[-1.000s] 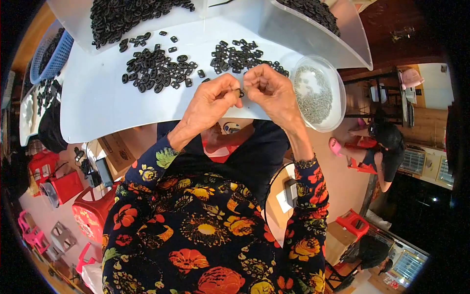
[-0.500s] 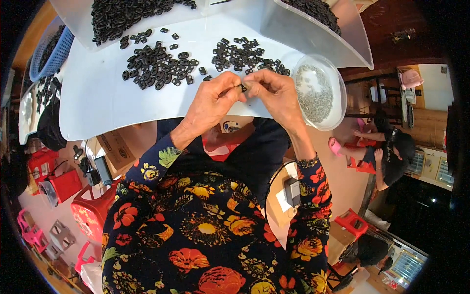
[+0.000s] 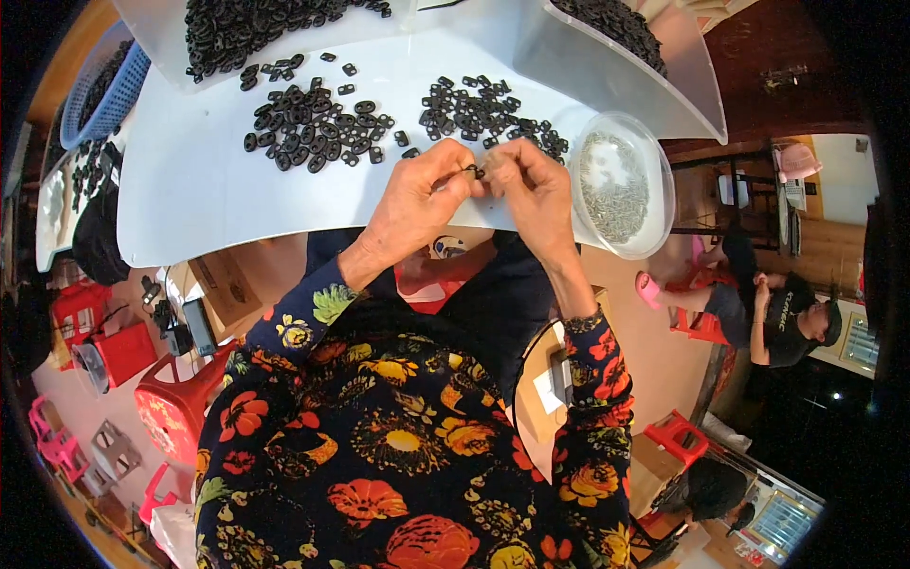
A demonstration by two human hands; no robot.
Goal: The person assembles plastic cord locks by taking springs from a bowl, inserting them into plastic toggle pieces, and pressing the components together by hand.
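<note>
Near the table's front edge, my left hand (image 3: 424, 194) pinches a small black part (image 3: 473, 171) between thumb and finger. My right hand (image 3: 533, 190) meets it there with fingertips closed; what they grip, if anything, is hidden. Just beyond my hands lie two heaps of loose black parts on the white table (image 3: 190, 180). The left heap (image 3: 318, 128) has many oval pieces with two holes; the right heap (image 3: 474, 106) looks like smaller, squarer pieces. Beside my right hand stands a round clear tub (image 3: 657, 204) with many small silvery metal pins (image 3: 616, 204).
A clear bin (image 3: 408, 24) full of black parts stands at the back left, another grey translucent bin (image 3: 607, 71) at the back right. A blue basket (image 3: 118, 95) is at far left. Red stools (image 3: 175, 403) stand on the floor. A person (image 3: 791, 318) sits at right.
Both hands stay together at the black part, the right fingers shifting slightly around it. The view has shifted a little. The seated person at right has raised their hands and turned.
</note>
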